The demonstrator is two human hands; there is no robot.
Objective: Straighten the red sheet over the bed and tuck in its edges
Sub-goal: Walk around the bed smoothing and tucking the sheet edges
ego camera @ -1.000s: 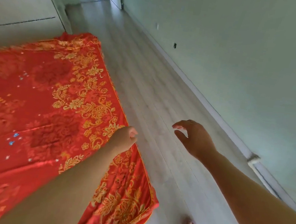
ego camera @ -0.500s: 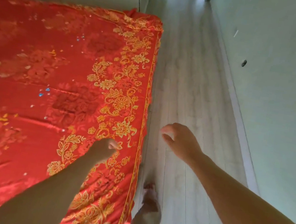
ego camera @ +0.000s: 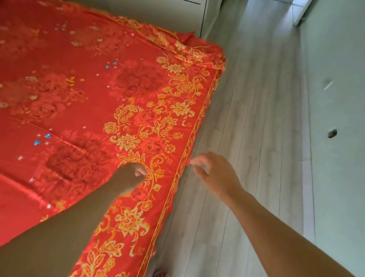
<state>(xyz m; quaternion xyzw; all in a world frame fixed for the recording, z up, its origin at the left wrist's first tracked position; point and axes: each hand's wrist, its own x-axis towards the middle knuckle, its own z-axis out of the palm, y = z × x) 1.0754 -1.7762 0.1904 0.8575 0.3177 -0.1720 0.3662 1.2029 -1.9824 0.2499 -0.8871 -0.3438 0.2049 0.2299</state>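
Left hand is curled shut, knuckles resting on top of the red sheet near the bed's right edge; can't tell if it pinches any cloth. Right hand is empty, fingers loosely spread, fingertips just beside the gold-piped hem over the floor.

Sheet covers the bed, mostly flat, bunched at the far corner.

Handling guess: thin, light, slightly glossy fabric, so limp and likely to slide over the mattress. It should pull taut easily but wrinkle back. Best grab: the piped hem along the side, then the bunched corner.

No brand, label or readable text anywhere; floral print only.
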